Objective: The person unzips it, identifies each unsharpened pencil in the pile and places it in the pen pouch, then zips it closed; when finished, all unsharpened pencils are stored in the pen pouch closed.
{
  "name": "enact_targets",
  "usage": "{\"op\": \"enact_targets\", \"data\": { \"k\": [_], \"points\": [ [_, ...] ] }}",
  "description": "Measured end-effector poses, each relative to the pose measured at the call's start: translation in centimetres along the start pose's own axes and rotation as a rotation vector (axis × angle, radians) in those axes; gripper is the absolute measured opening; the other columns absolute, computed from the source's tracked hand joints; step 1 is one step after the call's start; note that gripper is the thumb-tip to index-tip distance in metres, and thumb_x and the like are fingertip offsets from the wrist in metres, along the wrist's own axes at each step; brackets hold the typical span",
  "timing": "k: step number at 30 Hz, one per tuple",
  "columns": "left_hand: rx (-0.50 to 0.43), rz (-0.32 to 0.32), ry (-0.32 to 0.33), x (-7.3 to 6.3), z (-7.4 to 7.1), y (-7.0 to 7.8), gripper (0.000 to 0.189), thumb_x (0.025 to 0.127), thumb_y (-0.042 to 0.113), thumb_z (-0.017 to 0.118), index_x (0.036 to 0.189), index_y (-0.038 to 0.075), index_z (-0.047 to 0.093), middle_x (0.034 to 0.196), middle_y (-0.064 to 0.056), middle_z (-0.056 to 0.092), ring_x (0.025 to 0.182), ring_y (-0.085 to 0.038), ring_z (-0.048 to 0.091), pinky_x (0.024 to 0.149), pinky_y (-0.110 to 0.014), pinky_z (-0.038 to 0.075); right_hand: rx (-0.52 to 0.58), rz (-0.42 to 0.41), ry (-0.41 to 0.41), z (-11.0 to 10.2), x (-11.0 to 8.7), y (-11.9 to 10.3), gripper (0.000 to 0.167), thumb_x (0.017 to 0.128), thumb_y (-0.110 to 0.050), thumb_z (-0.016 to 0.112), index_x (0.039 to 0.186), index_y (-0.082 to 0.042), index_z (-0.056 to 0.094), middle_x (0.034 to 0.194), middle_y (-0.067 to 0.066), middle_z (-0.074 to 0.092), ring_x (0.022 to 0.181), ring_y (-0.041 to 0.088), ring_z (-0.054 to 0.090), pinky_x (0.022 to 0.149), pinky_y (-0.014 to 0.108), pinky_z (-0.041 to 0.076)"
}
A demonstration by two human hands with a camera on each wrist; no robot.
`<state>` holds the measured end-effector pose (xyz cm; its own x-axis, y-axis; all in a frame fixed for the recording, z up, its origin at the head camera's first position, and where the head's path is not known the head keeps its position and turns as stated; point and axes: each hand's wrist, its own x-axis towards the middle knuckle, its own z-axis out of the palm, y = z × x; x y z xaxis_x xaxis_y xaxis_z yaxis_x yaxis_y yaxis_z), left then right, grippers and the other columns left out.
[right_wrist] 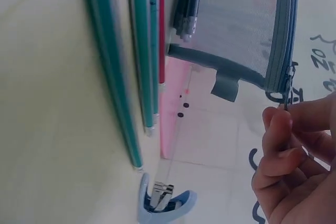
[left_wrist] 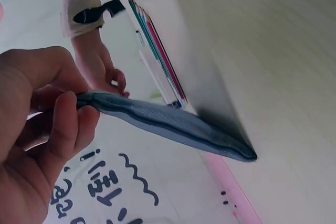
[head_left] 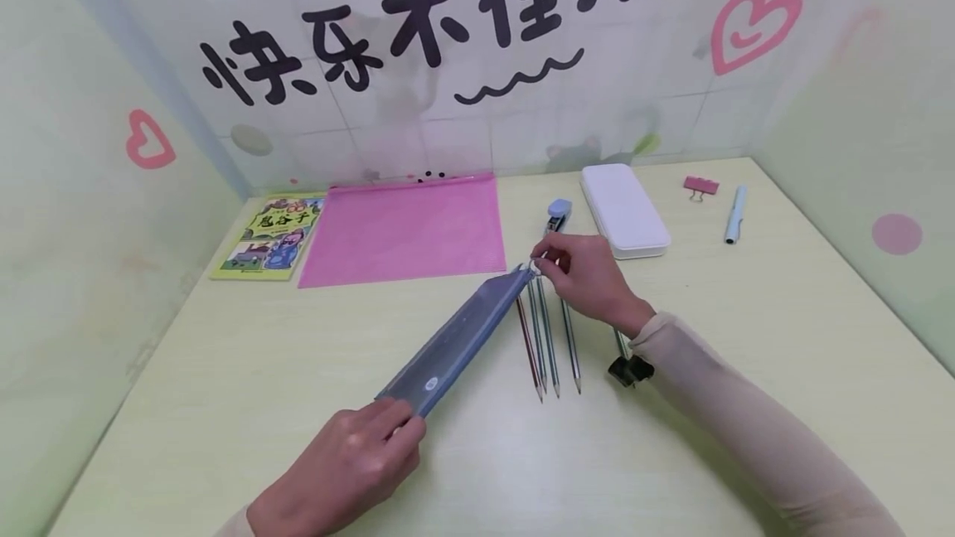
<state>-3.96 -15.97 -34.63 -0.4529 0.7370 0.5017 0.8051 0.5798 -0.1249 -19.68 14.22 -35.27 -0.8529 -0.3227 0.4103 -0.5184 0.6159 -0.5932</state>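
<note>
A blue-grey mesh zipper pouch point(head_left: 462, 346) is held tilted over the table, its zipper along the upper edge. My left hand point(head_left: 346, 458) grips its near end between thumb and fingers. At the far end, my right hand point(head_left: 589, 276) pinches the zipper pull point(right_wrist: 288, 85). Dark pencils point(right_wrist: 187, 17) with silvery ends show through the mesh in the right wrist view. Just beyond the pouch, several green pencils point(head_left: 550, 346) and a red pencil point(head_left: 530, 348) lie on the table with their points toward me.
A light-blue stapler point(head_left: 558, 212) and a white case point(head_left: 625, 212) stand behind my right hand. Farther right are a pink binder clip point(head_left: 701, 185) and a light-blue pen point(head_left: 735, 214). A pink folder point(head_left: 410, 230) and a yellow book point(head_left: 272, 239) lie at the back left, against the wall.
</note>
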Motion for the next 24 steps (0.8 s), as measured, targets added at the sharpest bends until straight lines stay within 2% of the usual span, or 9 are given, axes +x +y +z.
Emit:
{"op": "enact_targets", "data": {
  "k": [2, 5, 7, 10, 13, 17, 20, 22, 24],
  "points": [
    [-0.010, -0.028, -0.008, -0.4, -0.3, -0.4, 0.029, 0.095, 0.016, 0.039, 0.079, 0.013, 0.063, 0.071, 0.003, 0.060, 0.059, -0.006, 0.056, 0.050, -0.017, 0.055, 0.008, 0.024, -0.025, -0.1, -0.3, 0.1, 0.008, 0.091, -0.001, 0.068, 0.095, -0.005, 0.074, 0.078, 0.007, 0.074, 0.059, 0.010, 0.053, 0.053, 0.019, 0.043],
    [-0.041, -0.110, -0.012, -0.9, -0.6, -1.2, 0.015, 0.088, 0.011, 0.055, 0.077, 0.015, 0.063, 0.070, 0.007, 0.061, 0.059, -0.001, 0.055, 0.050, -0.013, 0.050, 0.045, 0.049, -0.060, -0.4, -0.8, -0.1, 0.007, 0.091, -0.001, 0.067, 0.094, -0.004, 0.072, 0.082, 0.008, 0.075, 0.060, 0.011, 0.058, 0.054, 0.020, 0.047],
    [-0.086, -0.207, -0.034, -1.4, -0.7, -1.9, 0.011, 0.081, 0.007, 0.069, 0.079, 0.016, 0.065, 0.074, 0.009, 0.064, 0.062, 0.003, 0.059, 0.052, -0.009, 0.050, 0.092, 0.071, -0.080, -0.6, -1.1, -0.4, 0.008, 0.091, 0.000, 0.066, 0.095, -0.004, 0.071, 0.083, 0.010, 0.075, 0.059, 0.013, 0.061, 0.053, 0.021, 0.050],
    [-0.204, -0.404, -0.060, -2.2, -0.8, -3.2, 0.027, 0.071, -0.001, 0.083, 0.088, 0.015, 0.070, 0.082, 0.008, 0.069, 0.069, 0.004, 0.066, 0.058, -0.006, 0.053, 0.169, 0.098, -0.129, -0.7, -1.7, -1.0, 0.009, 0.091, 0.002, 0.065, 0.096, -0.004, 0.071, 0.084, 0.013, 0.074, 0.056, 0.014, 0.062, 0.050, 0.023, 0.052],
    [-0.360, -0.578, -0.062, -3.3, -0.8, -4.9, 0.031, 0.071, -0.005, 0.084, 0.092, 0.013, 0.073, 0.087, 0.007, 0.070, 0.074, -0.001, 0.072, 0.062, -0.008, 0.057, 0.200, 0.089, -0.186, -0.4, -2.5, -1.7, 0.010, 0.090, 0.002, 0.065, 0.095, -0.005, 0.071, 0.083, 0.013, 0.074, 0.056, 0.011, 0.062, 0.050, 0.022, 0.052],
    [-0.513, -0.791, -0.143, -4.6, -0.9, -7.4, 0.024, 0.077, -0.001, 0.081, 0.092, 0.016, 0.075, 0.091, 0.002, 0.072, 0.077, -0.005, 0.074, 0.065, -0.015, 0.060, 0.193, 0.049, -0.297, 0.3, -3.3, -2.5, 0.010, 0.088, 0.002, 0.067, 0.092, -0.006, 0.071, 0.081, 0.007, 0.074, 0.064, 0.007, 0.062, 0.056, 0.020, 0.053],
    [-0.570, -0.962, -0.246, -5.1, -0.8, -9.0, 0.019, 0.081, 0.005, 0.080, 0.097, 0.016, 0.076, 0.097, -0.004, 0.076, 0.080, -0.006, 0.075, 0.065, -0.019, 0.060, 0.179, 0.035, -0.427, 0.8, -3.7, -3.0, 0.010, 0.087, 0.001, 0.068, 0.090, -0.008, 0.071, 0.082, 0.004, 0.073, 0.069, 0.004, 0.062, 0.061, 0.019, 0.055],
    [-0.579, -1.042, -0.294, -5.2, -0.6, -9.8, 0.019, 0.083, 0.008, 0.079, 0.100, 0.015, 0.076, 0.097, -0.006, 0.079, 0.081, -0.006, 0.076, 0.065, -0.021, 0.058, 0.181, 0.030, -0.513, 1.3, -3.9, -3.2, 0.010, 0.087, 0.001, 0.068, 0.088, -0.009, 0.070, 0.081, 0.003, 0.073, 0.067, 0.003, 0.061, 0.061, 0.019, 0.055],
    [-0.585, -1.092, -0.336, -5.2, -0.2, -10.3, 0.018, 0.084, 0.011, 0.079, 0.102, 0.014, 0.076, 0.097, -0.008, 0.079, 0.082, -0.010, 0.077, 0.064, -0.022, 0.056, 0.170, 0.020, -0.573, 1.8, -4.2, -3.3, 0.010, 0.087, 0.001, 0.067, 0.086, -0.009, 0.069, 0.077, 0.001, 0.071, 0.064, 0.001, 0.060, 0.060, 0.018, 0.055]
  ]
}}
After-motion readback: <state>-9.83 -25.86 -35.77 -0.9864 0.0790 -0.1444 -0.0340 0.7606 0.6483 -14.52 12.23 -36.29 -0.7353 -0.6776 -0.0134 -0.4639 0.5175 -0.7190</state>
